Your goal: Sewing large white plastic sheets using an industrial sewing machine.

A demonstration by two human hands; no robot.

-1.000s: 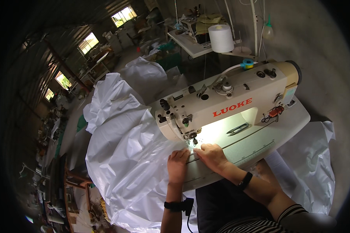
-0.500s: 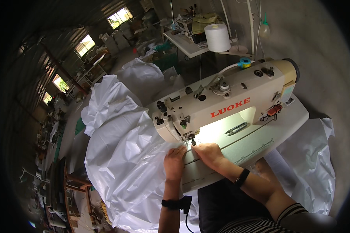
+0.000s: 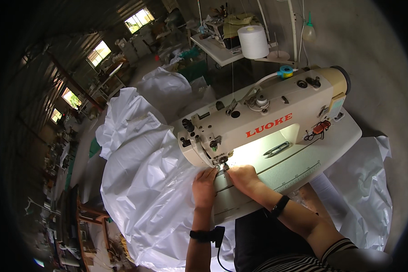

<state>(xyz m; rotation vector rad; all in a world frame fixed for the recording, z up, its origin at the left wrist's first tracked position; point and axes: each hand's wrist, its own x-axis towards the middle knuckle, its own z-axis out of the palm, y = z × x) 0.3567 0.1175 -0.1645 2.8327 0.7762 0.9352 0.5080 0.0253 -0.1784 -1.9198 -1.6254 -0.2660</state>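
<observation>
A white sewing machine (image 3: 276, 104) stands in front of me, its lamp lighting the bed under the arm. Near the needle and presser foot (image 3: 223, 162), my left hand (image 3: 205, 187) is closed on the edge of a large white plastic sheet (image 3: 140, 181). Just right of the presser foot, my right hand (image 3: 244, 177) has its fingers curled in a pinch. Whatever lies between those fingers is hidden. The crumpled sheet spreads over the left side and hangs down toward my lap.
Thread snips (image 3: 277, 149) lie on the machine bed. A white thread cone (image 3: 253, 42) stands behind the machine. More white sheeting (image 3: 358, 195) hangs at the right. A wooden stand (image 3: 93, 221) is at the lower left, and a cluttered side table (image 3: 220, 52) is behind.
Both hands stay at the needle and have barely moved. The view has shifted very slightly, and the sheet looks almost the same.
</observation>
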